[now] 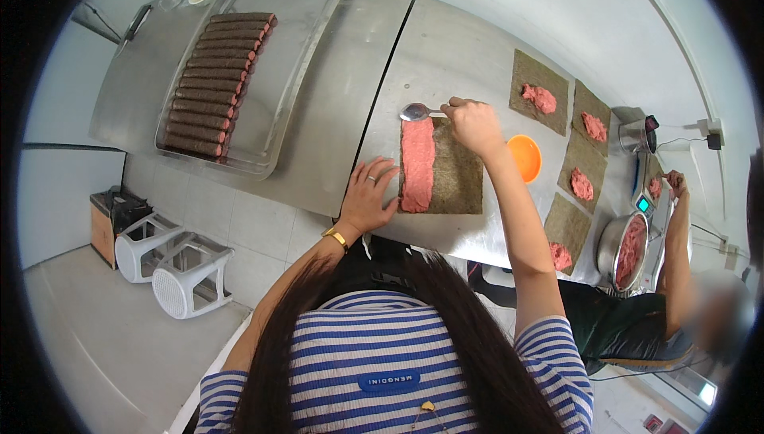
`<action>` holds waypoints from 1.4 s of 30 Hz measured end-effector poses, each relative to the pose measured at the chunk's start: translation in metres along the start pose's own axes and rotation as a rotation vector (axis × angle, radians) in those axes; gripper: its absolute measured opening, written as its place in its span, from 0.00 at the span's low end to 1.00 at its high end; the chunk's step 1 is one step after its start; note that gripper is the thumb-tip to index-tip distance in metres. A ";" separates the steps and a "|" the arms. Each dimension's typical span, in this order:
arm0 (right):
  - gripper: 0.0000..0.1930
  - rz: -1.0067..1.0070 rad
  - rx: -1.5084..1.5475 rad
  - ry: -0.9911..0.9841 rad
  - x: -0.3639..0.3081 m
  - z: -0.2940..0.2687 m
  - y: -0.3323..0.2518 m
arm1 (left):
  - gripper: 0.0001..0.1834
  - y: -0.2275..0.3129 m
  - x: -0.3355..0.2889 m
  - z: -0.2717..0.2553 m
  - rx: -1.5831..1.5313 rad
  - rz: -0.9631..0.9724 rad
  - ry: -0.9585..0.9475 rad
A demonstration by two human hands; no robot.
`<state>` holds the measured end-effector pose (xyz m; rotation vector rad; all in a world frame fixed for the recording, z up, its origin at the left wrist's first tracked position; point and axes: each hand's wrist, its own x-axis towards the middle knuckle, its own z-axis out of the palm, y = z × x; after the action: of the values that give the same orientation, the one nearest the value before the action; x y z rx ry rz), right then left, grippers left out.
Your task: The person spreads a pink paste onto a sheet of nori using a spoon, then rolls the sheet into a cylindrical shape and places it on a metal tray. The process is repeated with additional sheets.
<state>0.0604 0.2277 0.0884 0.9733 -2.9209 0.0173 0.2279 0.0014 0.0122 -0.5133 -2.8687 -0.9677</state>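
Fingers [454,105] of the right hand [475,126] are clamped together round the handle of a metal spoon [413,112] in the head view, which looks down on a steel table [465,48]. Just in front of the person, on the table, a brownish-green sheet [459,167] lies flat, with a strip of pink paste [417,167] along its left side and bare surface to the right. The left hand [368,197] rests beside the sheet's left edge, fingers apart and lightly curved; whether its thumb or fingertips touch the sheet, I cannot tell. The strip's long axis runs from near the person straight away toward the far edge, almost parallel to the sheet's left side. The spoon lies crosswise to it, bowl pointing left over the strip's far end, handle running right into the fist. Good spreading here seems to call for a nearly flat bowl, light pressure and strokes along the strip, so that its thickness and straight right border stay even from end to end; steadying the sheet's edge with the left fingers would likely stop it dragging or tearing. Just right of the sheet sits an orange bowl [524,158]; well to the left, a tray [280,127] holds a row of dark rolls [215,84].
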 end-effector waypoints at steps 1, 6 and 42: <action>0.09 0.005 -0.028 -0.028 0.002 0.001 0.000 | 0.34 0.000 0.000 0.000 0.004 0.002 0.001; 0.07 0.081 -0.018 -0.055 0.005 0.001 0.017 | 0.34 -0.001 0.000 0.000 0.009 0.010 0.013; 0.11 -0.171 -0.169 0.037 0.024 -0.023 0.010 | 0.32 -0.002 -0.001 0.002 0.003 0.007 0.010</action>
<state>0.0362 0.2222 0.1132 1.1746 -2.7413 -0.2133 0.2279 0.0010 0.0098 -0.5158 -2.8570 -0.9616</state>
